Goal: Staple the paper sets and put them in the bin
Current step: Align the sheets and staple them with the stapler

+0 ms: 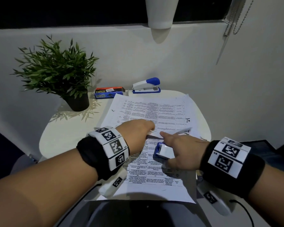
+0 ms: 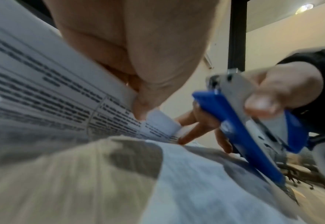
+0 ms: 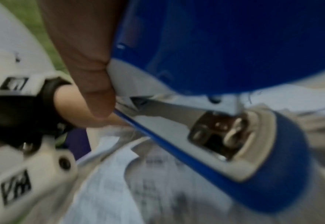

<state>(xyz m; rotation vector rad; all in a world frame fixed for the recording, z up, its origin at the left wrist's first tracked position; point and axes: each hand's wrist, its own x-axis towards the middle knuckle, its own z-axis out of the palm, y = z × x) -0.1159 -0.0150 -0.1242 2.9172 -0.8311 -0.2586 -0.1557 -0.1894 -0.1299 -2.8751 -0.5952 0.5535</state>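
Right hand (image 1: 179, 149) grips stapler (image 1: 165, 150) over paper (image 1: 154, 174), index finger out, just beside left hand (image 1: 136, 133) pinching lifted sheet corner (image 2: 158, 121).

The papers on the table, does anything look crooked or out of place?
Yes. The far paper stack lies skewed and fanned at its far right corner. A second stapler sits unused by the wall while the right hand grips another stapler.
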